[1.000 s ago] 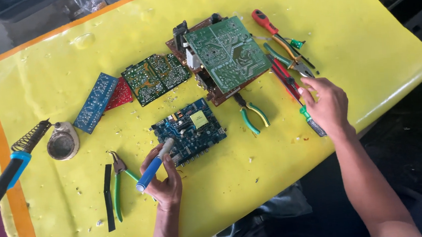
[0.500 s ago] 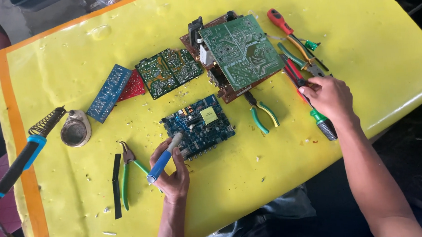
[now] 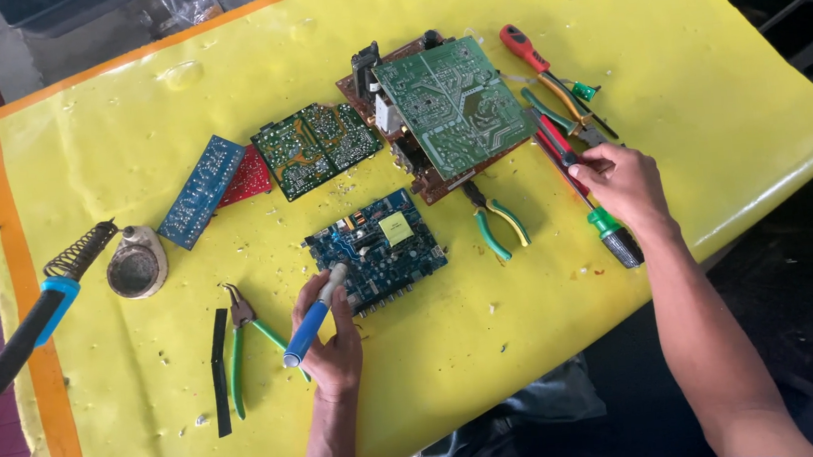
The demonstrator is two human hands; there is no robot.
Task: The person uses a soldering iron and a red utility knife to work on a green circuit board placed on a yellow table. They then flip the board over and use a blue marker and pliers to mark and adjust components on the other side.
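Note:
My left hand (image 3: 331, 346) grips a blue-handled pen-like tool (image 3: 309, 321), its pale tip resting on the near left edge of a blue circuit board (image 3: 381, 250). My right hand (image 3: 624, 187) lies over a row of tools at the right, fingertips touching a red-handled tool (image 3: 560, 149). A green and black screwdriver handle (image 3: 617, 238) sticks out from under the palm. Whether that hand grips anything is unclear. A large green circuit board (image 3: 450, 104) lies on a brown one behind.
On the yellow table cover (image 3: 533, 364): green-handled pliers (image 3: 498, 223), green-handled cutters (image 3: 246, 343), a black strip (image 3: 219, 369), a soldering iron (image 3: 19, 346) with its coil stand, a round tin (image 3: 136, 266), three small boards at centre left, a red screwdriver (image 3: 523, 47).
My right hand has slid a little up the tool row toward the red-handled tool. My left hand keeps the blue tool on the blue board. The view has shifted slightly.

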